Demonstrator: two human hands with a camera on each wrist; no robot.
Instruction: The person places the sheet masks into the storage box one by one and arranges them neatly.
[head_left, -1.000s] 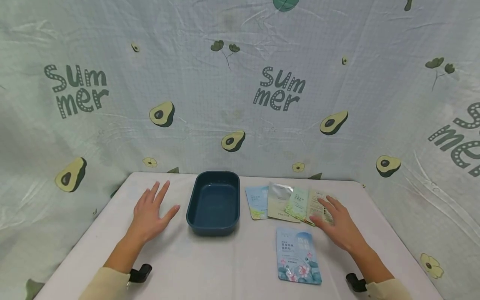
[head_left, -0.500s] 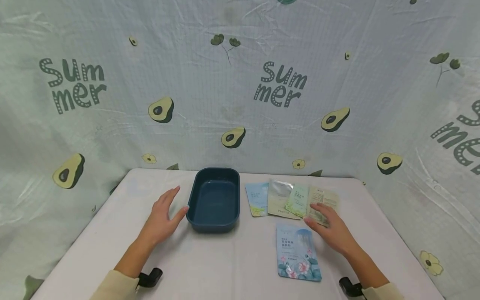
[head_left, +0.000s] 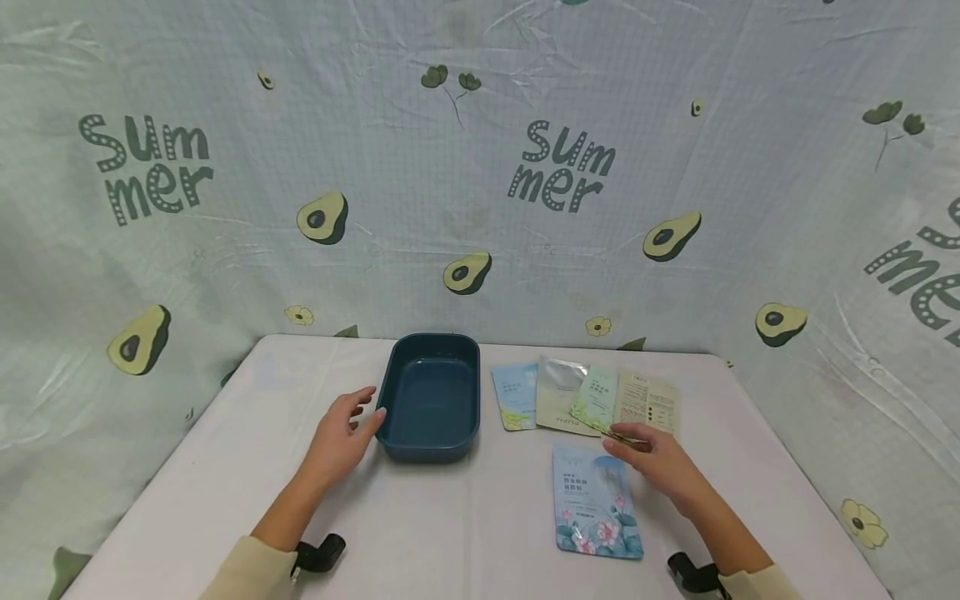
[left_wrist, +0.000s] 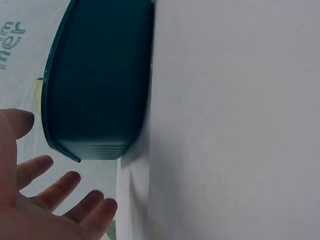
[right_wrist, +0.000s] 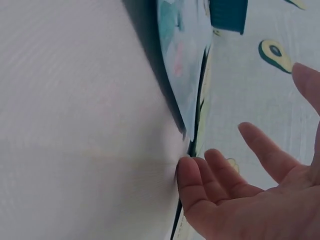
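Observation:
My left hand is beside the near-left corner of a dark blue rectangular tray, fingers spread and thumb close to the rim. In the left wrist view the tray's side wall stands just past the fingertips. My right hand is low at the near edge of a beige printed sachet, thumb apart from the fingers in the right wrist view. Its lower fingers reach down to the tabletop by the sachet's edge. A blue floral sachet lies in front, left of this hand.
A pale green sachet, a silvery-cream one and a small light-blue one lie overlapping in a row right of the tray. A white cloth covers the table. Behind hangs a patterned curtain with avocado prints.
My left hand has moved right and toward me, up to the tray's rim. The right hand has come left and down to the beige sachet's near edge. The tray stays put.

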